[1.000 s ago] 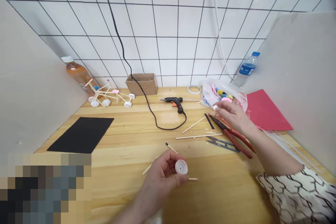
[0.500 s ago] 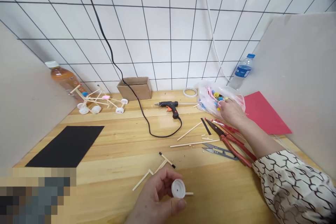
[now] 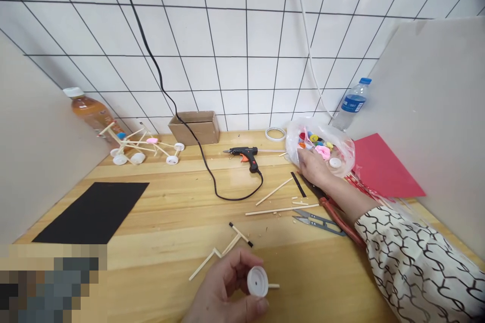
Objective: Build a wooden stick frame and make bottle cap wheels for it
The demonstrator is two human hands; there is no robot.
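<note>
My left hand, low in the middle, is closed on a white bottle cap with a small dark hole at its centre. A short stick end shows just right of the cap; whether it touches the cap is hidden. Just beyond this hand lie joined wooden sticks, their crosspiece tipped in black. At the front left part of a clear plastic bag, my right hand has its fingers bent against the plastic. The bag holds several coloured caps, a pink piece and a white cap.
A glue gun with a black cord lies mid-table. Red-handled pliers, thread snips and loose sticks are at right. A stick-built car, a cardboard box and black paper stand or lie at left.
My right hand has moved left and slightly nearer, from the bag's middle to its front left. The bag now gapes wider, showing the pink piece and white cap. My left hand stays nearly still.
</note>
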